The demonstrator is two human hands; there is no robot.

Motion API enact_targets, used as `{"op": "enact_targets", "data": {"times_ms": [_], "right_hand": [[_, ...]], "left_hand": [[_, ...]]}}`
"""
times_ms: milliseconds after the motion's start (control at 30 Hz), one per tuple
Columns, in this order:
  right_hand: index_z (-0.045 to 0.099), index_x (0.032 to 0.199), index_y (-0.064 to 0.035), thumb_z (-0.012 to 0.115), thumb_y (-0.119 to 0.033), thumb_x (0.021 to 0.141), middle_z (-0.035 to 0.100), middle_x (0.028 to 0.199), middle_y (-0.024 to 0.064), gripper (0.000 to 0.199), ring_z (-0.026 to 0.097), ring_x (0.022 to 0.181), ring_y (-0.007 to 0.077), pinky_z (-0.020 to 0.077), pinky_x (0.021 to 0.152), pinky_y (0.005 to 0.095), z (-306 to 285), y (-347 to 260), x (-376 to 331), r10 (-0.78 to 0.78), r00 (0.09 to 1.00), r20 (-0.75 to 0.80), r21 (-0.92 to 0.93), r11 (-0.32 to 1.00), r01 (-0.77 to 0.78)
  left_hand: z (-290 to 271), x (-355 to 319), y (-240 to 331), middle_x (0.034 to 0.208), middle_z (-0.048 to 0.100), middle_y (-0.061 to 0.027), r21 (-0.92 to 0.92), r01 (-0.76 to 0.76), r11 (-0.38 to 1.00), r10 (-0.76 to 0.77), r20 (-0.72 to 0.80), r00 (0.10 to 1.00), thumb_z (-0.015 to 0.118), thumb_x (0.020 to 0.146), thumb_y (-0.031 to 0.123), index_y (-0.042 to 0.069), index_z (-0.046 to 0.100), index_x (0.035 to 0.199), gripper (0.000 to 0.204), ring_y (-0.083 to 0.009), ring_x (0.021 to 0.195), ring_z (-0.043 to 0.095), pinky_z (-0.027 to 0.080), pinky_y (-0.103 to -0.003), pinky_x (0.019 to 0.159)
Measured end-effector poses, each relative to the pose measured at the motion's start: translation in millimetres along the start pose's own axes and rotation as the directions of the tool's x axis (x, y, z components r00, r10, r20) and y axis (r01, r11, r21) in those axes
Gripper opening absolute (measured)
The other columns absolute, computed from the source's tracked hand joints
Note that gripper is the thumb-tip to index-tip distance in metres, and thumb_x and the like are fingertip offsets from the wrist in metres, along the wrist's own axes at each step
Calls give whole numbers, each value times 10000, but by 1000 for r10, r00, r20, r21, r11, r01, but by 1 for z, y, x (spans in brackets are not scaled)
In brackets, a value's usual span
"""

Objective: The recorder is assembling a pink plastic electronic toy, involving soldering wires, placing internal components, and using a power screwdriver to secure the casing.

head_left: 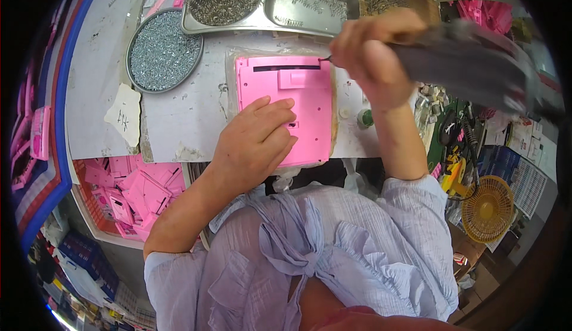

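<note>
A pink plastic housing [313, 108] with a long dark slot near its far edge lies flat on the worktable in front of me. My left hand [253, 137] rests on the housing's left half, fingers stretched out over the surface. In my right hand [378, 60] is a dark power screwdriver [459, 63], held nearly level and blurred at its rear. Its thin bit points left and meets the far right corner of the housing. Whether a screw sits under the tip is too small to tell.
A round dish [159, 90] of small silvery screws stands at the far left. Behind the housing is a steel tray [268, 27] holding small metal pieces and springs. Pink parts fill a crate [98, 233] at lower left. Tools and a yellow basket [487, 209] are at right.
</note>
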State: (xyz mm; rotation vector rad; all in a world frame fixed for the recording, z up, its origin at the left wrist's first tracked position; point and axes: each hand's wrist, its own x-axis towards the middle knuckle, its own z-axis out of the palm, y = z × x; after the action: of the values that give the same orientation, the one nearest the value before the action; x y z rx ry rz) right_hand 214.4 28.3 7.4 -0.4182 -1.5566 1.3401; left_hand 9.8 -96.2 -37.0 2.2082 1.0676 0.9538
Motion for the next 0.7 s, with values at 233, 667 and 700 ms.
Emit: {"op": "enact_targets", "data": {"times_ms": [233, 667, 700], "right_hand": [[453, 963, -60, 636, -188, 981, 482, 595, 60, 224, 418, 512, 139, 405, 502, 326, -3, 20, -3, 46, 998, 35, 71, 996, -48], [518, 1064, -108, 699, -325, 951, 493, 572, -18, 304, 488, 489, 131, 424, 455, 303, 73, -47, -2, 15, 991, 135, 300, 952, -55], [516, 1054, -106, 703, -325, 950, 491, 571, -18, 306, 488, 486, 133, 425, 454, 306, 77, -46, -1, 25, 992, 123, 301, 952, -61]], "left_hand": [[1, -1, 0, 1112, 692, -116, -14, 21, 1000, -21, 2, 1000, 765, 815, 65, 39, 586, 788, 183, -298, 1165, 668, 502, -488, 1038], [-17, -15, -7, 1107, 726, -75, 9, 59, 998, -56, -197, 979, 783, 815, 62, 69, 669, 1005, 222, -226, 1055, 706, 384, -540, 1129], [-19, -16, -7, 1101, 728, -71, 8, 59, 998, -57, -202, 978, 785, 813, 65, 73, 671, 1004, 223, -220, 1047, 708, 374, -541, 1135]]}}
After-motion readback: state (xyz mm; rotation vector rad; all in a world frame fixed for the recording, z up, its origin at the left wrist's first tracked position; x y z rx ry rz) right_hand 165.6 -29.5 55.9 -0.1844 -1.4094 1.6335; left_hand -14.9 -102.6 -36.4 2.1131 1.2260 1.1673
